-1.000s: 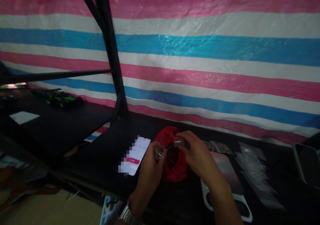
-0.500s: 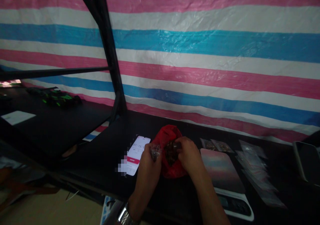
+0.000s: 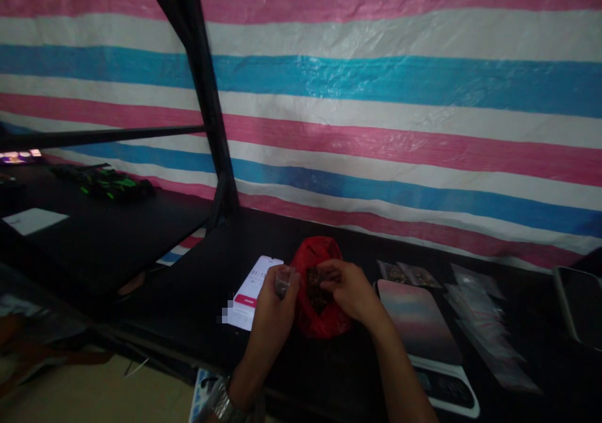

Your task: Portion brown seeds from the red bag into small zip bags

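A small clear plastic bag [image 3: 284,277] is gripped between the thumb and fingers of my left hand [image 3: 273,313], just left of a red plastic bag [image 3: 324,328]. The red bag stands open on the black table and holds dark brown small pieces [image 3: 316,299], too dim to name. Over its mouth, my right hand [image 3: 352,290] has its fingertips pinched together among the pieces; what they hold is hidden. Right of that hand lies a flat digital scale [image 3: 418,323] with a shiny plate. Two small filled clear bags [image 3: 417,275] lie behind the scale.
A phone showing a timer [image 3: 245,301] lies left of my left hand. Flat clear zip bags [image 3: 486,329] are fanned out right of the scale. Another phone-like device [image 3: 580,304] sits at the far right. A black metal post [image 3: 207,97] rises at the back left.
My left hand has shifted slightly left with the clear bag, covering more of the phone's timer. My right hand's fingers have moved a little left and up over the red bag's contents.
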`<state>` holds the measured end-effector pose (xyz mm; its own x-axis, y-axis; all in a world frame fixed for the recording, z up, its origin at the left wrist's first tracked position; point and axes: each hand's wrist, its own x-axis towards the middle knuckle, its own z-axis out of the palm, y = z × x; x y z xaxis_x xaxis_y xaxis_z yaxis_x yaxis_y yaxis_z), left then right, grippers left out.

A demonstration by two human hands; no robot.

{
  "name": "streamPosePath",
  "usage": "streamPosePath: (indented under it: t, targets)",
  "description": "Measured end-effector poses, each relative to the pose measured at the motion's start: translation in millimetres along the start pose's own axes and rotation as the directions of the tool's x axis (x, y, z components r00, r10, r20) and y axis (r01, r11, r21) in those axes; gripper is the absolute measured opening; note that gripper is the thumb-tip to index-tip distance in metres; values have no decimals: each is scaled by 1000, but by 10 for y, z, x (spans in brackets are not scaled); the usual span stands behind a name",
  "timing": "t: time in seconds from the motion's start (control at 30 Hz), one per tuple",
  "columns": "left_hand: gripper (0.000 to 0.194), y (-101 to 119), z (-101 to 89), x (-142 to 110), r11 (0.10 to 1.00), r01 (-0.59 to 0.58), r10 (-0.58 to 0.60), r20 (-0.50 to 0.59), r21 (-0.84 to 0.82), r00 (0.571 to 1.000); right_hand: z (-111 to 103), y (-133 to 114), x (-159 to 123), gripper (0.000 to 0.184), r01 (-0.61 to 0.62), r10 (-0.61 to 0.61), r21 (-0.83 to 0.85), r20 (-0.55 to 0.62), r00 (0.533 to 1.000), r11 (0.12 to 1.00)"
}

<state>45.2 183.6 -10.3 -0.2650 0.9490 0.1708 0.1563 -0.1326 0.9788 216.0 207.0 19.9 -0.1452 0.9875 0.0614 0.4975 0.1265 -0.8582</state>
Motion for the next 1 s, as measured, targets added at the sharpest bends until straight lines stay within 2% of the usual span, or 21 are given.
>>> streamPosePath:
  t: [0.13, 0.27, 0.37, 0.43, 0.57, 0.67, 0.73, 0.83, 0.93, 1.0]
  targets:
    - [28, 37, -1, -17, 998, -63, 63, 11, 20, 998, -115, 15, -21, 32, 14, -14, 117, 1, 1000, 993]
    - [23, 49, 27, -56, 986, -107, 99, 70, 126, 993, -222, -127, -122, 34, 107, -105, 235, -22, 994, 966]
    - [20, 35, 71, -90, 983, -127, 107, 149, 133, 983, -210, -314, -224, 38, 236, -229, 128, -64, 971, 963]
    - [18, 17, 101, -107, 983, -152, 131, 178, 108, 975, -167, -419, -281, 42, 342, -341, 7, -52, 939, 940]
    - [19, -27, 133, -112, 986, -150, 137, 175, 66, 975, -94, -506, -339, 60, 485, -489, -185, 28, 872, 855]
    - [23, -44, 129, -104, 992, -125, 122, 168, 6, 978, -93, -485, -326, 59, 537, -549, -247, 26, 835, 806]
    - [23, -47, 121, -100, 990, -138, 137, 143, -5, 980, -115, -440, -289, 52, 522, -546, -243, -41, 837, 818]
    - [21, -51, 111, -91, 979, -202, 201, 57, 5, 978, -157, -325, -214, 44, 396, -434, -237, -135, 891, 887]
    - [26, -73, 113, -70, 963, -268, 268, -21, 15, 963, -173, -230, -184, 42, 278, -302, -206, -94, 949, 938]
    - [30, -102, 125, -53, 941, -335, 339, -89, 56, 937, -164, -248, -219, 40, 282, -293, -125, -76, 953, 951]
